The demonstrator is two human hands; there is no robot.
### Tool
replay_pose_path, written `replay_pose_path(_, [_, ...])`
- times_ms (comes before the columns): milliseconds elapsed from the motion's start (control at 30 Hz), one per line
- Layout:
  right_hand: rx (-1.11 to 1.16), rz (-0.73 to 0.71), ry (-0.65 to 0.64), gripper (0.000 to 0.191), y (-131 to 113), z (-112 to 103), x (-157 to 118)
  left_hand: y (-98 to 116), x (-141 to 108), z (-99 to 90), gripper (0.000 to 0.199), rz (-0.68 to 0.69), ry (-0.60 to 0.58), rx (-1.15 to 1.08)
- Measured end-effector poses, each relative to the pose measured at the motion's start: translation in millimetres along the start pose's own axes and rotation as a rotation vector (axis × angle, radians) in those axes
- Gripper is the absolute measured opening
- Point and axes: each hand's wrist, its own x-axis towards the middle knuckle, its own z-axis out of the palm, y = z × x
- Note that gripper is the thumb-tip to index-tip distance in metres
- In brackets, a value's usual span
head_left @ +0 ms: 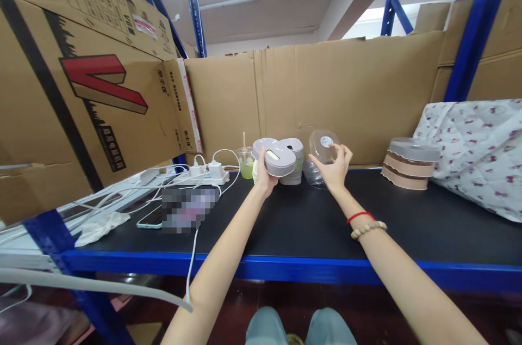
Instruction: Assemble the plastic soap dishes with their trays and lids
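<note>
My left hand (266,175) grips a grey-topped, rounded plastic container (281,159) with a pale slot in its top, held tilted above the black shelf. Directly behind it stands a grey container (297,170) with a small dark opening near its top, partly covered by the held one. My right hand (335,166) pinches a clear plastic lid (320,143) bearing a round white sticker, raised on edge. Just under the lid is a clear plastic container (313,175); I cannot tell whether the two are joined.
A plastic cup of green drink (247,162) with a straw stands left of the hands. Further left are a power strip (206,175), cables and a phone (150,219). Stacked containers (410,164) and patterned fabric (477,154) sit at right. Cardboard (346,100) walls the back.
</note>
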Motion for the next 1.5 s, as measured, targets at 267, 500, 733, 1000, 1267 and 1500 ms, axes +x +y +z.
replay_pose_path(267, [-0.123,-0.011,-0.35,0.047,49.1,8.7,-2.1,1.9,-1.0,-1.7,0.053,-0.02,-0.005,0.105])
replay_pose_path(500, [-0.195,-0.086,-0.278,0.036,55.2,10.3,-3.7,-2.2,6.1,-6.6,0.072,-0.057,-0.021,0.137])
replay_pose_path(733, [-0.142,-0.144,-0.202,0.043,2.8,-0.2,-5.3,-6.5,12.7,-12.9,0.077,-0.099,0.023,0.113])
replay_pose_path(1000, [0.053,-0.28,-0.575,0.058,-48.7,6.9,-40.0,-7.8,7.3,-3.4,0.054,0.073,0.1,0.053])
replay_pose_path(1267, [0.133,-0.152,-0.569,0.053,-53.2,9.0,-46.2,-3.0,2.3,-0.7,0.055,0.046,0.012,0.07])
replay_pose_path(1500, [0.263,-0.17,-0.517,0.05,-51.6,12.6,-46.2,0.8,-1.4,1.4,0.064,0.034,-0.018,0.051])
